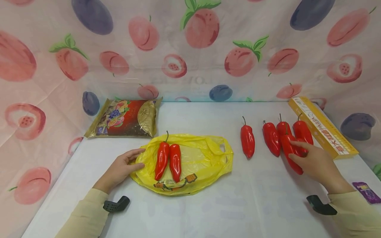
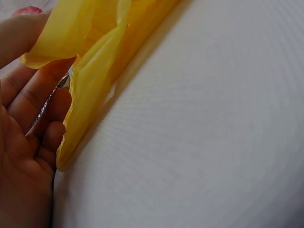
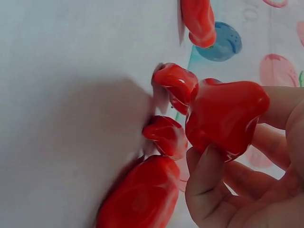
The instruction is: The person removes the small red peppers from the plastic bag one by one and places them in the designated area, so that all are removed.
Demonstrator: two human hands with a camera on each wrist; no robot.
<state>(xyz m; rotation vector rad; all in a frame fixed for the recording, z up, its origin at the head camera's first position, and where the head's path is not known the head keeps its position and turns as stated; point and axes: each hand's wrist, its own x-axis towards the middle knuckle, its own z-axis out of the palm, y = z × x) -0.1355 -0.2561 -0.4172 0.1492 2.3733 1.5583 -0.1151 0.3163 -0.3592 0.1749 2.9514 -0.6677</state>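
A yellow plastic bag (image 1: 205,183) lies spread with its mouth up, and two red chili peppers (image 1: 162,160) rest side by side in it. My left hand (image 1: 119,168) holds the bag's left edge, thumb and fingers about the plastic (image 2: 95,71). On the right, my right hand (image 1: 317,165) pinches a red chili pepper (image 1: 291,153) between thumb and fingers; in the right wrist view this pepper (image 3: 225,116) appears raised off the table. Close behind it lie several more peppers (image 1: 271,138), partly hidden by the held one and the hand. A single pepper (image 1: 247,141) lies apart, nearer the bag.
A gold and red food packet (image 1: 125,118) lies at the back left. At the right, a long yellow pasta box (image 1: 324,127) lies at a slant beside the peppers. A small purple packet (image 1: 366,192) sits near the table's right edge. A fruit-print cloth (image 1: 190,66) hangs behind.
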